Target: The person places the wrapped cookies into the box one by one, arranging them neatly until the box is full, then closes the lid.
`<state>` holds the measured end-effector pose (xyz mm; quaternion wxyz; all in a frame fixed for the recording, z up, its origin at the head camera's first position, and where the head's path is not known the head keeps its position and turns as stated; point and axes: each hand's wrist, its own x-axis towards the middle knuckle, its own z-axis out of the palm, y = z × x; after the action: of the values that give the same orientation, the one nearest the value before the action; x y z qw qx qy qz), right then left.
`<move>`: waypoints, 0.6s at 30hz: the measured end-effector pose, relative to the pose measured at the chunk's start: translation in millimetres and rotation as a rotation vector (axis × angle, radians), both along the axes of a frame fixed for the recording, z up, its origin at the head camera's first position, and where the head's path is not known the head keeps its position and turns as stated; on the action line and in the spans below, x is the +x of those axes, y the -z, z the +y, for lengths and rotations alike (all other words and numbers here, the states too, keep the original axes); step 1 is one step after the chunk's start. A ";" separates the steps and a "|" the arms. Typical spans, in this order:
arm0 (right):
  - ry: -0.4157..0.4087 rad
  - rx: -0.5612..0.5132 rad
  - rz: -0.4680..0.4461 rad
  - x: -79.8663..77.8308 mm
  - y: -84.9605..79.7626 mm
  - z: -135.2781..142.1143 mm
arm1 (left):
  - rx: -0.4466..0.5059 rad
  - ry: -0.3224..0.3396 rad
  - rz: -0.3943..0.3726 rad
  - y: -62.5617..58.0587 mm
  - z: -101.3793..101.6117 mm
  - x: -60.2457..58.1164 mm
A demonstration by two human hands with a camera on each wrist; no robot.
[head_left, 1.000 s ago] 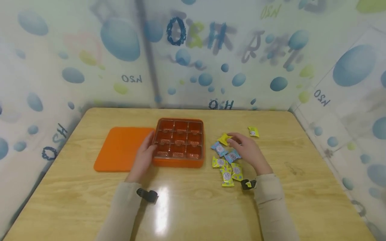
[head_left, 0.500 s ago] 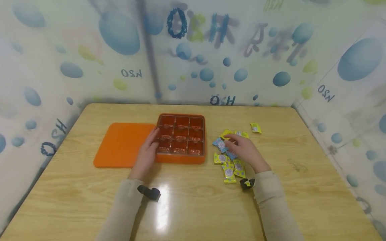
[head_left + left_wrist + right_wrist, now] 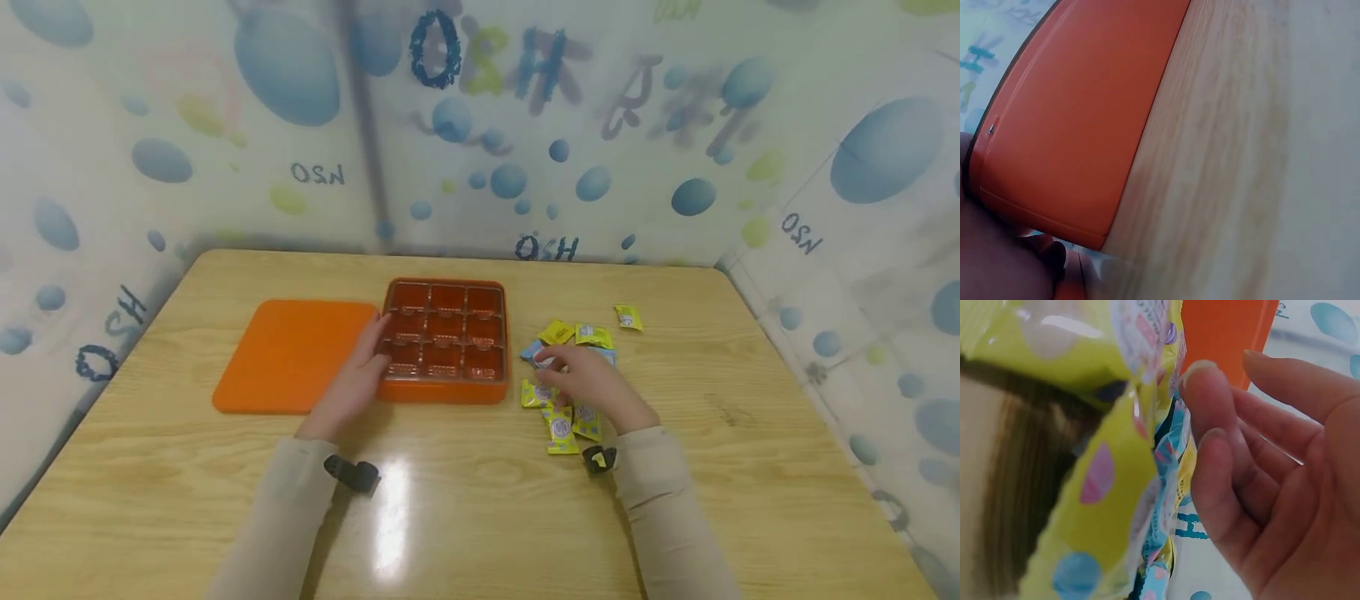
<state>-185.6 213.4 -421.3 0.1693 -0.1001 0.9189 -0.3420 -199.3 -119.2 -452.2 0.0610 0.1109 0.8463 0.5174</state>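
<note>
An orange box (image 3: 442, 392) with a clear divided tray (image 3: 446, 332) stands in the middle of the head view. Along its left side lies my left hand (image 3: 348, 387), fingers extended and touching the wall and rim. The left wrist view shows this hand (image 3: 997, 256) at the box's (image 3: 1079, 119) corner. To the right, my right hand (image 3: 596, 383) is over a pile of wrapped candies, thumb and fingers apart. Close by are a blue candy (image 3: 533, 351), a yellow candy (image 3: 557, 332) and a yellow-green candy (image 3: 560, 429). In the right wrist view, the fingers (image 3: 1213, 469) are bent beside the wrappers, with nothing visibly pinched.
A flat orange lid (image 3: 288, 358) lies left of the box. One yellow-green candy (image 3: 628, 317) sits apart at the back right. The wooden table (image 3: 480, 500) meets a wall (image 3: 480, 142) with painted bubbles at its far edge.
My right hand has moved left and slightly nearer over the candies. A yellow-green candy now shows in the back of the pile, and a blue one shows to the hand's right. The left hand stays at the box.
</note>
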 end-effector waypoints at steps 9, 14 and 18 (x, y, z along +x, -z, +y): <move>-0.036 0.104 0.038 3.2 10.1 -9.7 | -0.034 -0.008 -0.013 0.8 1.2 2.5; -0.066 0.192 0.135 4.1 12.8 -16.6 | 0.034 -0.036 -0.001 0.4 -0.5 0.6; -0.082 0.248 0.175 4.0 14.9 -21.0 | 0.089 -0.063 0.002 0.3 -3.5 0.1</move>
<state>-181.6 192.4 -436.2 0.1134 -0.1455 0.9604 -0.2088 -199.2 -122.6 -452.4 0.0388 0.0875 0.8257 0.5560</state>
